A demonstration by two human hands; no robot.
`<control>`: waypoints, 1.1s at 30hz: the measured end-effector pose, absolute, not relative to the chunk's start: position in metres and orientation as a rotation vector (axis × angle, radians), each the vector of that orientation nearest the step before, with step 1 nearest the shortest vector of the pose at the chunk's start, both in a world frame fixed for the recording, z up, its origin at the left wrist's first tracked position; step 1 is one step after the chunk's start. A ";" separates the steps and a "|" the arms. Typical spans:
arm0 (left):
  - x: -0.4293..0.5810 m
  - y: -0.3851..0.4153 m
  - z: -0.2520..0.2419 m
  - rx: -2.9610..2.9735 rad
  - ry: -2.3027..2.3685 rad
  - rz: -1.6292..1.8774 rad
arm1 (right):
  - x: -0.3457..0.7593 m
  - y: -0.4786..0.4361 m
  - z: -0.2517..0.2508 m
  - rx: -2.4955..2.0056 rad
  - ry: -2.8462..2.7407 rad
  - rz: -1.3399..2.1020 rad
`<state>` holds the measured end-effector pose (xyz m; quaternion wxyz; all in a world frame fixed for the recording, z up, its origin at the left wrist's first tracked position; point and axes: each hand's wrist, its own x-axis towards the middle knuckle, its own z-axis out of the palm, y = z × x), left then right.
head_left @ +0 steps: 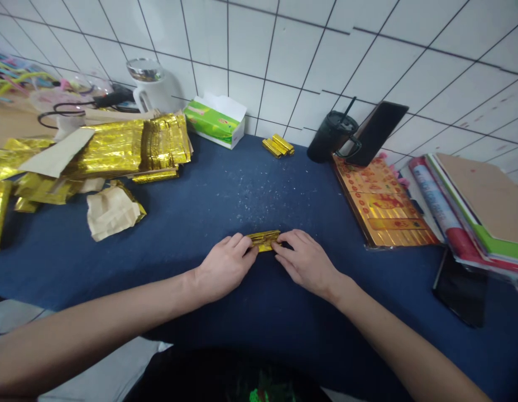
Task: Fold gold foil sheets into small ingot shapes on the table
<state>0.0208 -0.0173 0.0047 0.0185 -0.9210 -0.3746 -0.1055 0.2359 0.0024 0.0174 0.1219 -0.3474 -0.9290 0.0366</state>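
The fingers (242,245) of the left hand (225,267) and the fingers (286,241) of the right hand (305,263) are curled and pressed closely together, and a narrow folded strip of shiny gold foil (263,241) is pinched between them, one end being gripped by each hand. The strip is held low over the middle of a dark blue cloth-covered worktop (192,268); whether it touches the cloth cannot be told. Pale specks are scattered across the cloth ahead of the hands.

Farther left, a large heap of gold foil sheets (116,148) is piled on the worktop, with a flat piece of beige card (58,152) laid across it. A crumpled piece of beige paper with gold edging (110,212) is lying nearer the hands. Three small folded gold foil bars (278,146) are placed against the far edge. Beside the white tiled wall, a green-and-white tissue box (215,120), a white mug (152,89) and a black tumbler with a straw (332,134) are standing. A black phone (374,134) is propped against the tumbler, above a flat red-and-gold printed packet (380,204). A stack of folders and books (472,206) is piled at the right, over a second black phone (460,287).
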 end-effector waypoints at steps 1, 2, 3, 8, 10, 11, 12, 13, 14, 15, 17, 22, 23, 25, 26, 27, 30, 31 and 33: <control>0.020 -0.018 0.005 -2.865 -1.170 -0.343 | 0.236 0.002 0.017 -1.010 -2.702 0.097; 0.020 -0.018 0.005 -2.871 -1.180 -0.369 | 0.236 0.002 0.017 -1.005 -2.693 0.090; 0.019 -0.017 0.006 -2.872 -1.197 -0.411 | 0.236 0.002 0.017 -0.998 -2.687 0.084; 0.021 -0.005 0.010 -2.747 -1.355 -0.695 | 0.233 0.002 0.017 -0.989 -2.718 0.034; 0.024 0.003 0.010 -2.736 -1.350 -0.712 | 0.231 0.002 0.018 -1.002 -2.731 0.013; 0.025 0.007 0.009 -2.761 -1.313 -0.681 | 0.231 0.002 0.018 -1.007 -2.735 0.008; 0.026 0.011 0.008 -2.803 -1.262 -0.620 | 0.231 0.002 0.019 -1.009 -2.735 0.006; 0.027 0.014 0.007 -2.844 -1.215 -0.550 | 0.231 0.001 0.019 -1.005 -2.734 0.006; 0.028 0.017 0.006 -2.881 -1.173 -0.483 | 0.232 0.001 0.020 -0.993 -2.731 0.010; 0.028 0.018 0.006 -2.910 -1.142 -0.426 | 0.233 0.001 0.020 -0.980 -2.729 0.018; 0.027 0.020 0.006 -2.941 -1.112 -0.353 | 0.235 0.000 0.021 -0.953 -2.709 0.042; 0.026 0.021 0.014 -2.973 -1.120 -0.239 | 0.239 0.010 0.024 -1.016 -2.526 0.149; 0.026 0.021 0.015 -2.978 -1.125 -0.222 | 0.238 0.015 0.024 -1.079 -2.483 0.171; 0.026 0.022 0.017 -2.986 -1.130 -0.195 | 0.235 0.025 0.025 -1.236 -2.439 0.224; 0.026 0.022 0.017 -2.986 -1.131 -0.188 | 0.233 0.031 0.026 -1.316 -2.448 0.262; 0.026 0.022 0.017 -2.985 -1.133 -0.183 | 0.231 0.036 0.026 -1.388 -2.473 0.311; 0.026 0.022 0.015 -2.984 -1.159 -0.198 | 0.225 0.048 0.025 -1.531 -2.549 0.473; 0.027 0.022 0.015 -2.988 -1.185 -0.214 | 0.224 0.051 0.025 -1.551 -2.562 0.517; 0.027 0.024 0.015 -3.004 -1.276 -0.261 | 0.222 0.054 0.025 -1.560 -2.580 0.570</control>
